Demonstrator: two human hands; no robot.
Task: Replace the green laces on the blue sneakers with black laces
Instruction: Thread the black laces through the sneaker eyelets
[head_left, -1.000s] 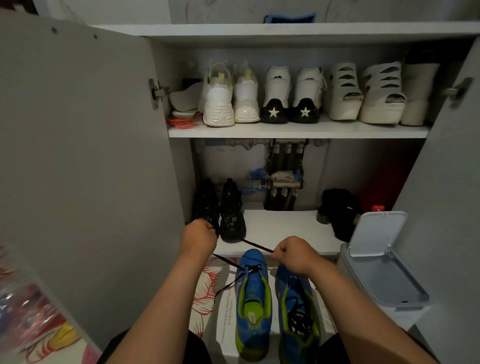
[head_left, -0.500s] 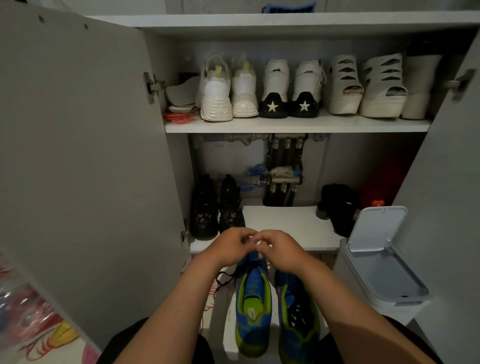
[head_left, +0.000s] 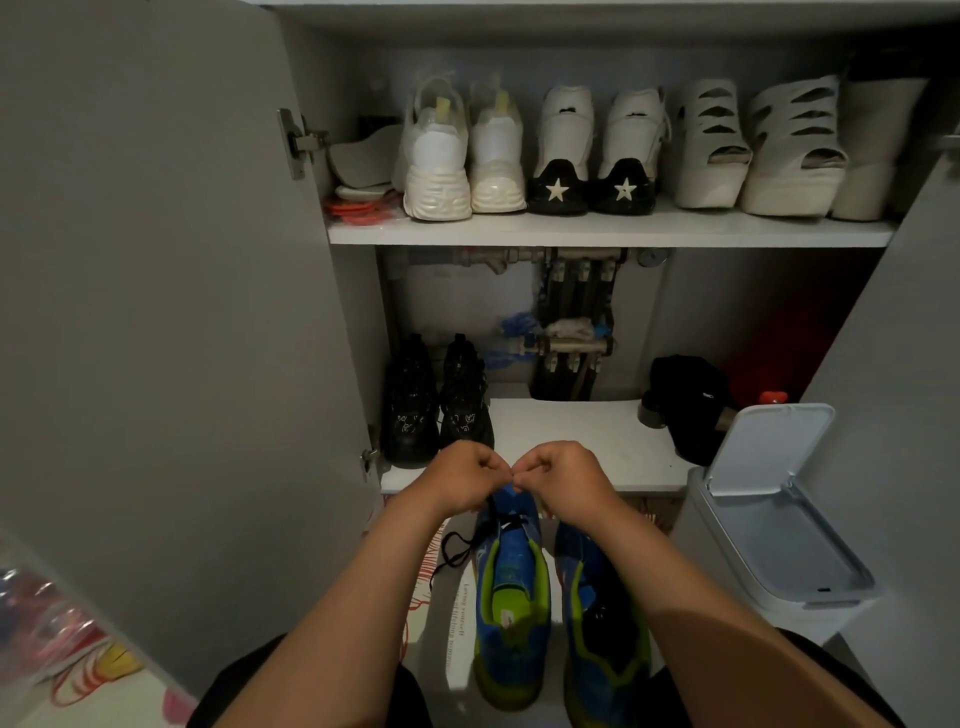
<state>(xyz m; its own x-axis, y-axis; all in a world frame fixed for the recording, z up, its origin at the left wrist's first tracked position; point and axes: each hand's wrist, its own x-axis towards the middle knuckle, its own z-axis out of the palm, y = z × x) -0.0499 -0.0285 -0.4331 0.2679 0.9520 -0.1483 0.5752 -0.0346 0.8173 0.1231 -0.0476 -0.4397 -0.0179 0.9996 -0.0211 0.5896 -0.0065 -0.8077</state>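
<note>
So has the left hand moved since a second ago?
Yes. The left hand moved right, toward the toe of the left blue sneaker, meeting the right hand.

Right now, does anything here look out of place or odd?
A loop of the black lace trails loose beside the left sneaker, while the left hand and the right hand pinch it near the toe. The lid of the white bin stands open.

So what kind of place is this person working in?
Probably a home entryway, at an open shoe cupboard: white shoes line its upper shelf, black boots stand below, and a small flip-lid bin sits open beside it.
</note>
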